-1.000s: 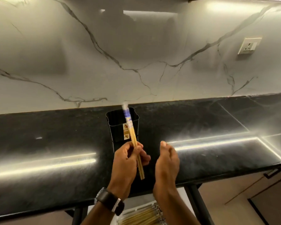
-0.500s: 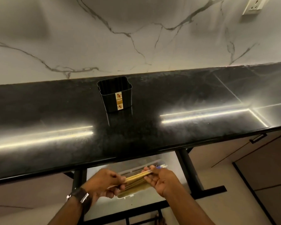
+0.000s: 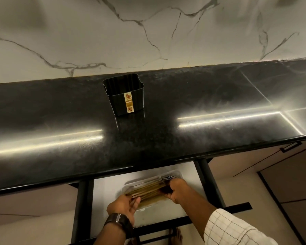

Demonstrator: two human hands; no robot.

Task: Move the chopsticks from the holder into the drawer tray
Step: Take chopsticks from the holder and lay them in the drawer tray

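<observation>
The black ribbed holder (image 3: 124, 96) stands on the dark countertop with nothing sticking out of it. Below the counter edge, a clear plastic tray (image 3: 129, 184) lies in the pulled-out drawer (image 3: 105, 193). A bundle of tan chopsticks (image 3: 147, 190) lies lengthwise in the tray, their patterned ends at the right. My right hand (image 3: 177, 190) is curled over the right end of the chopsticks. My left hand (image 3: 125, 206), with a dark watch on its wrist, has its fingers spread and touching the left ends of the bundle.
The glossy black countertop (image 3: 166, 138) overhangs the back of the drawer. Black drawer rails (image 3: 210, 183) run on both sides, and a black front bar (image 3: 237, 208) crosses near me. A cabinet handle (image 3: 290, 147) sits at the right. A marble wall stands behind the counter.
The chopsticks went from above the holder down into the drawer tray. Both hands dropped below the counter edge, and the left hand's grip opened onto the chopstick ends.
</observation>
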